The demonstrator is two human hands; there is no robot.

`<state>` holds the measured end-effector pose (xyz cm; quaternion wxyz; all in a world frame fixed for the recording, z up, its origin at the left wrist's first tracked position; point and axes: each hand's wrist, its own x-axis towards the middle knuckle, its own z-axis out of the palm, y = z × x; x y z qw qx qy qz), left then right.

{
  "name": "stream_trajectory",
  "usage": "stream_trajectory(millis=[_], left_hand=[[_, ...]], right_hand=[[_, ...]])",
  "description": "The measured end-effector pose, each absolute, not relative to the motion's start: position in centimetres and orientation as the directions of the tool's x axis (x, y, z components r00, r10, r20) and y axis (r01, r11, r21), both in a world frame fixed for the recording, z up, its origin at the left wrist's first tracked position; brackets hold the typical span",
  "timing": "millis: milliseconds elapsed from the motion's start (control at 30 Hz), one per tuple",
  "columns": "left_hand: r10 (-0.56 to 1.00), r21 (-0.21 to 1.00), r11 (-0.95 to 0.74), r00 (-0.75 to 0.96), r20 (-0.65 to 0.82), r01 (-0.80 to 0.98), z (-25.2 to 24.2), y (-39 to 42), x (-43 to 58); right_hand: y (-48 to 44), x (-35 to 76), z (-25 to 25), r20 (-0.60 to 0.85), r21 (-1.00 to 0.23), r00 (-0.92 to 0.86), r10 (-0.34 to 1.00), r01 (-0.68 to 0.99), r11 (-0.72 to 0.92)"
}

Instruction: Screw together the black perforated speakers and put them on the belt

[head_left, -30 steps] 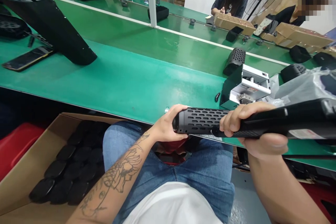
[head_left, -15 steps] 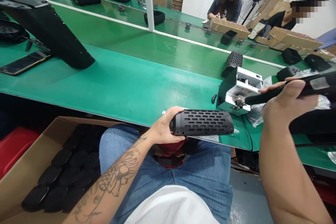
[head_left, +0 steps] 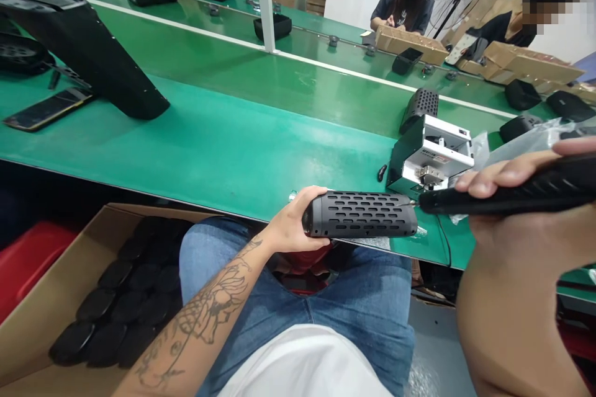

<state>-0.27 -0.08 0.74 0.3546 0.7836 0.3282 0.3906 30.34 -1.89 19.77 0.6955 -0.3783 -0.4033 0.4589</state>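
Note:
My left hand is closed round the left end of a black perforated speaker shell, which lies sideways along the near edge of the green bench. My right hand grips a black electric screwdriver. Its tip touches the right end of the shell. Just behind the tip stands a small white and black screw feeder box.
A cardboard box of black oval parts sits by my left knee. A large black housing and a phone lie at the left. More black shells, cardboard boxes and other people at work line the far side. A fan stands behind them.
My right hand swung the screwdriver from the shell up to the feeder box, then brought its tip back down to the shell's right end. My left hand kept hold of the shell.

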Motion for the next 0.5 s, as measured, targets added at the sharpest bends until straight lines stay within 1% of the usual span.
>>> stream_trajectory(millis=[33, 67, 100, 167, 233, 333, 500], left_hand=[[0.792, 0.813, -0.531, 0.479, 0.378, 0.238, 0.7, -0.1, -0.2], [0.793, 0.814, -0.531, 0.478, 0.378, 0.236, 0.7, -0.1, -0.2], [0.793, 0.815, -0.531, 0.476, 0.381, 0.233, 0.7, -0.1, -0.2], [0.792, 0.815, -0.534, 0.47, 0.389, 0.225, 0.6, -0.1, -0.2], [0.79, 0.814, -0.537, 0.469, 0.394, 0.22, 0.5, -0.1, -0.2], [0.785, 0.807, -0.547, 0.471, 0.402, 0.223, 0.4, -0.1, -0.2], [0.777, 0.79, -0.574, 0.451, 0.44, 0.218, 0.2, 0.1, -0.2]], right_hand=[[-2.7, 29.1, 19.9, 0.422, -0.855, 0.238, 0.875, -0.215, 0.471], [-3.2, 27.6, 19.8, 0.456, -0.869, 0.066, 0.887, -0.184, 0.46], [-3.5, 26.1, 19.5, 0.476, -0.857, -0.013, 0.879, -0.233, 0.46], [-3.5, 23.2, 18.5, 0.477, -0.843, -0.074, 0.876, -0.321, 0.432], [-3.1, 20.7, 17.3, 0.512, -0.811, -0.059, 0.857, -0.364, 0.459], [-2.5, 18.5, 16.2, 0.535, -0.801, -0.08, 0.841, -0.366, 0.474], [-2.3, 17.9, 15.3, 0.485, -0.851, -0.196, 0.852, -0.327, 0.41]])
